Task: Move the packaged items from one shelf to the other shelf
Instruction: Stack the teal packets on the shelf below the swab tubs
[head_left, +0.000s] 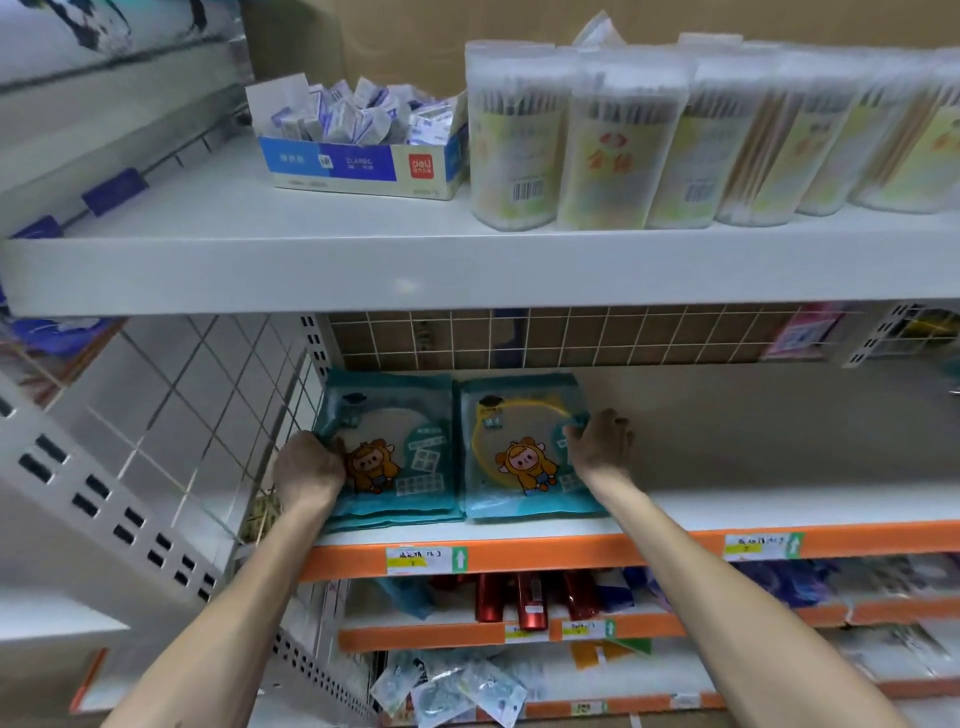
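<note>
Left hand (310, 465) gripping left packet (400, 415), right hand (602, 441) pinching right packet (519, 467), both teal with orange cartoon figures.

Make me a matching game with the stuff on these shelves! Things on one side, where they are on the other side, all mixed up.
Things
1. blue box
2. swab tubs
3. teal packets
4. red cans

Places
A. middle shelf, gripped by the left hand and right hand
B. top shelf, right side
C. just below the orange strip
D. top shelf, left of the tubs

Pairs: 1-D, 2-B, 3-A, 4-C
</note>
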